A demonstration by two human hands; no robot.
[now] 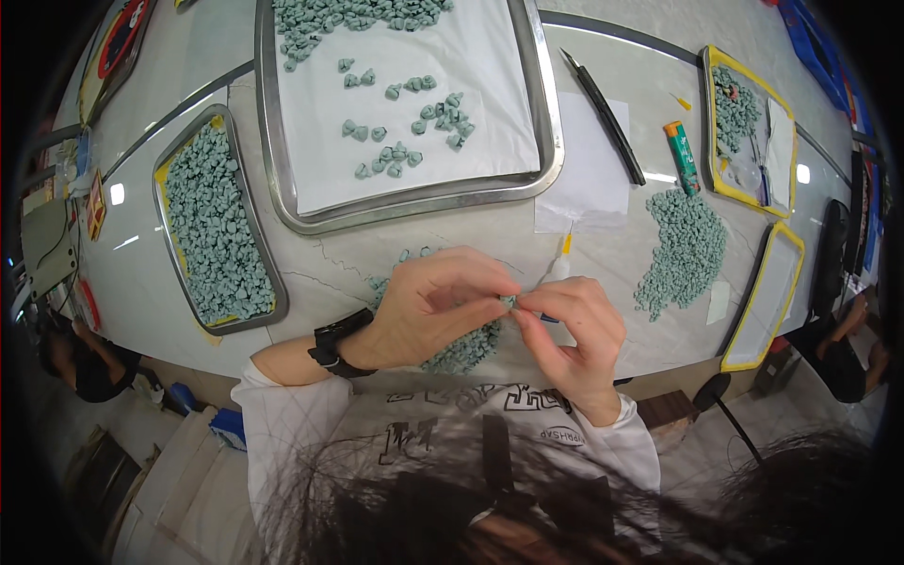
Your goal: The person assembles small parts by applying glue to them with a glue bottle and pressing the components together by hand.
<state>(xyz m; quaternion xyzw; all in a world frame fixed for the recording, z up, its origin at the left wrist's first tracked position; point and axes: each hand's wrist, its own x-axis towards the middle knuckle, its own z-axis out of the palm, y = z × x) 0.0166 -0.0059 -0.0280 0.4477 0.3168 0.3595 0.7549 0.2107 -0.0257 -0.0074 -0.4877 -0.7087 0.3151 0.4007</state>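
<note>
My left hand (424,306), with a black watch (340,343) on its wrist, and my right hand (576,334) meet fingertip to fingertip. Between them they pinch a tiny grey-green piece (509,301); its shape is mostly hidden by the fingers. Just beyond my right hand is a white bottle (562,266) with a yellow nozzle; its lower part is hidden, and I cannot tell whether the hand touches it. A heap of small grey-green pieces (463,354) lies on the table under my hands.
A large metal tray (414,199) holds paired pieces on white paper. At left stands a full smaller tray (262,247). Rightward lie a loose pile (684,247), a green tube (683,160), black tweezers (603,113), a yellow-rimmed tray (791,141) and another (769,292).
</note>
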